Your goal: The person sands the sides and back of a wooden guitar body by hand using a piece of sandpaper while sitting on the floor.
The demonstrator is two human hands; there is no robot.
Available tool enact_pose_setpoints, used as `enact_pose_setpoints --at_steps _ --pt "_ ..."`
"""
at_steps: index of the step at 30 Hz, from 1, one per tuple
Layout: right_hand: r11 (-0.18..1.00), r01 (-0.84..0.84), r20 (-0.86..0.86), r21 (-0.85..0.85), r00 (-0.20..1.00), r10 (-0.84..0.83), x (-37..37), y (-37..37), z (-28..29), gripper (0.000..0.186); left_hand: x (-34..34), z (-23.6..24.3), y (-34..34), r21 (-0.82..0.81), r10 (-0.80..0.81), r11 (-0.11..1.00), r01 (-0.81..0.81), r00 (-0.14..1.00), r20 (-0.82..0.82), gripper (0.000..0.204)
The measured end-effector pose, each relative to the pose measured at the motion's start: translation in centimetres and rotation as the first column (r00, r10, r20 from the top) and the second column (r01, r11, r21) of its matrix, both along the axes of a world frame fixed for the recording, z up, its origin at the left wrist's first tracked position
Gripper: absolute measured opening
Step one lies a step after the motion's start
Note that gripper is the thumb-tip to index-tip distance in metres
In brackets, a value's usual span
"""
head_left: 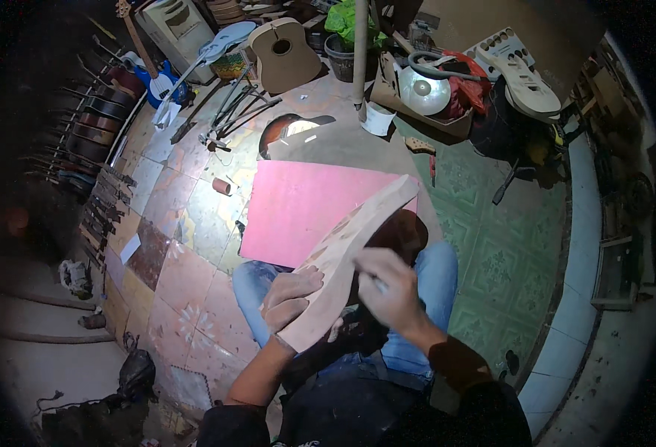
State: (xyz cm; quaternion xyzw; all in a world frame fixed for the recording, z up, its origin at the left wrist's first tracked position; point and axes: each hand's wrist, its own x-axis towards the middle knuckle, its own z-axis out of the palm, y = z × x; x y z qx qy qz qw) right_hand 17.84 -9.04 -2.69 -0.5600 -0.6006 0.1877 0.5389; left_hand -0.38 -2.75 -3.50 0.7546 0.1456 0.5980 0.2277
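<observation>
A bare, pale wooden guitar body (337, 277) is held tilted above my lap, its long curved edge turned up. One end is near my waist and the other reaches over a pink sheet (298, 201). My left hand (292, 294) is closed around the near part, fingers over the edge. To the right of the wood, close to its side, is my right hand (389, 287), fingers curled in a pinch and slightly blurred. Something small and light shows at those fingers, too unclear to name. A dark brown rounded shape (406, 232) lies behind the wood, partly hidden.
Under the pink sheet is a grey board (343, 149), with a sunburst guitar body (279, 134) beyond it. A post (360, 52) rises behind. An acoustic guitar body (283, 56) leans at the back; a cardboard box (425, 115) and a red-handled tool (432, 170) lie right.
</observation>
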Motion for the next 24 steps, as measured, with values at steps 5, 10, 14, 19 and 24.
enact_pose_setpoints --at_steps 5,10,14,19,24 --pt "0.989 -0.098 0.067 0.109 0.994 0.091 -0.2 -1.0 0.8 0.026 -0.4 0.2 -0.6 0.006 0.01 1.0 -0.01 1.0 -0.012 0.058" --pt "0.995 -0.096 -0.023 0.032 0.995 0.097 -1.1 -1.6 2.4 0.022 0.1 -0.8 -0.1 0.025 -0.007 1.0 0.005 0.998 0.059 0.057" --pt "0.996 -0.058 0.036 0.062 0.998 0.056 0.5 -0.9 -0.6 0.032 0.1 -0.1 -0.7 0.027 -0.02 0.999 0.019 0.999 0.038 0.06" --pt "0.992 -0.113 -0.012 0.053 0.993 0.114 -1.1 -2.4 2.4 0.036 0.1 -0.7 -0.6 0.024 -0.035 0.999 0.033 0.997 0.066 0.06" --pt "0.998 0.065 0.045 0.004 0.997 -0.065 0.9 0.5 -0.8 0.028 0.4 -0.5 -0.6 0.021 -0.018 1.0 0.018 1.0 0.017 0.056"
